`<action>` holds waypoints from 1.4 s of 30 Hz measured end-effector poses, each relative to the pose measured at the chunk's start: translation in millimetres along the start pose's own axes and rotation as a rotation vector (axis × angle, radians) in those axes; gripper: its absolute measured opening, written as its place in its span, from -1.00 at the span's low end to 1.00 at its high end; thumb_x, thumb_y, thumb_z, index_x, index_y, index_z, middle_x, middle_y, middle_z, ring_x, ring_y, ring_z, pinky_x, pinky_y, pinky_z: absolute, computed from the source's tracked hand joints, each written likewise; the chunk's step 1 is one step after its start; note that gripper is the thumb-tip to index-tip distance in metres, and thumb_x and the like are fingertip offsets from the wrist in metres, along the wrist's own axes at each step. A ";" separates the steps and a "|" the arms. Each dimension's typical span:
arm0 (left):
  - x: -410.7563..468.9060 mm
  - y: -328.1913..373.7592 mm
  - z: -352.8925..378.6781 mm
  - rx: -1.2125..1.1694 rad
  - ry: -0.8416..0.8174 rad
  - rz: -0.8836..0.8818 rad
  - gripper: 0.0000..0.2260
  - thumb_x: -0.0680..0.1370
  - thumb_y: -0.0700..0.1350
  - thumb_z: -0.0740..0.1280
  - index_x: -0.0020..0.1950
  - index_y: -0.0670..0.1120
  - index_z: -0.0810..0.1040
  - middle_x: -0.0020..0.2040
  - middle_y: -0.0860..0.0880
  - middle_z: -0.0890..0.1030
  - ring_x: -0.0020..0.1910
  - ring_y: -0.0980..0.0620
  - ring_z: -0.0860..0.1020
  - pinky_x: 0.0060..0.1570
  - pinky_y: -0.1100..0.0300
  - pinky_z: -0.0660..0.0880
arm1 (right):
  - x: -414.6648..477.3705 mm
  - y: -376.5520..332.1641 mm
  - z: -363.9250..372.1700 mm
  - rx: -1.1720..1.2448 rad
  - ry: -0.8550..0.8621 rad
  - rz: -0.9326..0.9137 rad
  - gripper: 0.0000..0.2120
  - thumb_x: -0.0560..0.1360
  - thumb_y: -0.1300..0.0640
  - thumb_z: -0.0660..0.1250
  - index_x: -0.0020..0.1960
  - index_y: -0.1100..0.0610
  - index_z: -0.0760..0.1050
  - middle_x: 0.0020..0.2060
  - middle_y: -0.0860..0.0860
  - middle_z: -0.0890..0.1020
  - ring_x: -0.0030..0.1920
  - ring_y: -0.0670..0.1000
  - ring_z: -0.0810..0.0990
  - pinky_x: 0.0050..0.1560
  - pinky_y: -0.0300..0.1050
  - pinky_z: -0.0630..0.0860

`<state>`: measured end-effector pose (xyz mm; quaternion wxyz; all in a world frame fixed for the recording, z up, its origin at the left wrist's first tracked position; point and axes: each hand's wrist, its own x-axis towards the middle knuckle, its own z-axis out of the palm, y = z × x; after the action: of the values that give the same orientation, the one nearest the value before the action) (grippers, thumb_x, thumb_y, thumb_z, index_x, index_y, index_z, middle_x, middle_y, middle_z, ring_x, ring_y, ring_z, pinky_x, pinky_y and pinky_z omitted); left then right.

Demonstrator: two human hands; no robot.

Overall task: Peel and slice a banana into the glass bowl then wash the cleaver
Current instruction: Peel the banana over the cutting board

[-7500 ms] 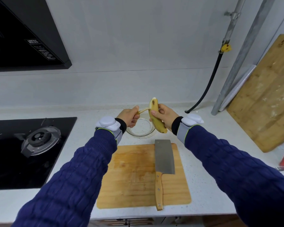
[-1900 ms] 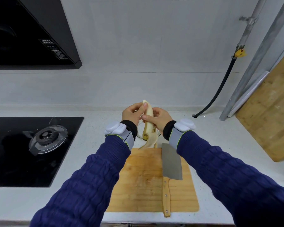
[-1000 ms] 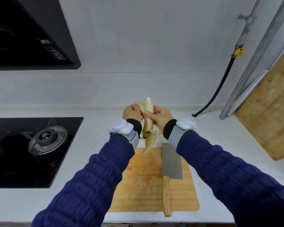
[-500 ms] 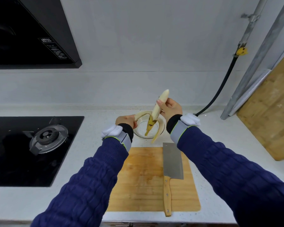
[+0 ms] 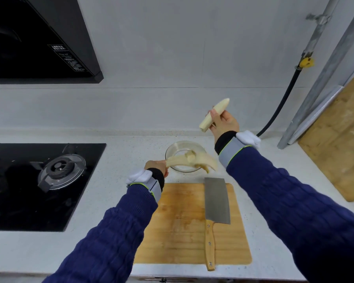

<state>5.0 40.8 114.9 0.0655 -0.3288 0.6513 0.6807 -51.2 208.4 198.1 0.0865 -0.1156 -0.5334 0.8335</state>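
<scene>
The right grip [image 5: 223, 123] is curled round the peeled banana [image 5: 214, 113], raised. Down-left of it sits the bowl [image 5: 183, 142], its near rim covered by the blurred peel [image 5: 200, 159]. The left grip [image 5: 156, 166], mostly hidden behind its wrist, clutches that peel. Nearer than both grips, the cleaver [image 5: 217, 201] lies on the board [image 5: 182, 225].

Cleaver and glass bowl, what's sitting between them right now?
Between cleaver and glass bowl, the head view shows only a narrow strip of white countertop; the banana peel in the left hand droops above it.
</scene>
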 end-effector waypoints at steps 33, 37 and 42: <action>11.1 -6.5 -7.9 -0.045 0.032 -0.011 -0.75 0.62 -0.30 0.12 0.25 -0.32 0.46 -0.05 -0.25 0.52 -0.34 -0.06 0.50 -0.56 0.24 0.51 | -32.6 63.0 -29.5 -0.552 -0.168 0.357 -0.52 0.49 0.23 0.38 0.34 0.37 0.36 0.25 0.26 0.50 0.25 0.23 0.51 0.22 0.09 0.49; 14.0 -4.3 -12.1 -0.094 0.030 -0.020 -0.77 0.61 -0.31 0.15 0.19 -0.35 0.48 -0.29 -0.17 0.53 -0.35 -0.07 0.52 -0.46 0.20 0.54 | -36.8 90.3 -39.7 -0.786 -0.228 0.421 -0.51 0.47 0.17 0.42 0.32 0.33 0.37 0.17 0.24 0.52 0.11 0.21 0.58 0.05 0.03 0.56; 15.0 -2.2 -14.2 -0.051 0.052 0.008 -0.78 0.60 -0.30 0.17 0.18 -0.32 0.51 -0.28 -0.16 0.54 -0.42 -0.05 0.53 -0.24 0.12 0.55 | -38.0 116.6 -50.6 -1.272 -0.433 0.433 -0.75 0.50 -0.03 0.36 -0.14 0.14 0.42 -0.07 0.08 0.42 -0.12 0.05 0.42 -0.28 -0.19 0.33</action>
<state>-0.4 22.8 106.0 0.0372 -0.3454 0.6367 0.6885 -2.8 193.7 75.5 -0.2735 -0.0787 -0.8873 0.3629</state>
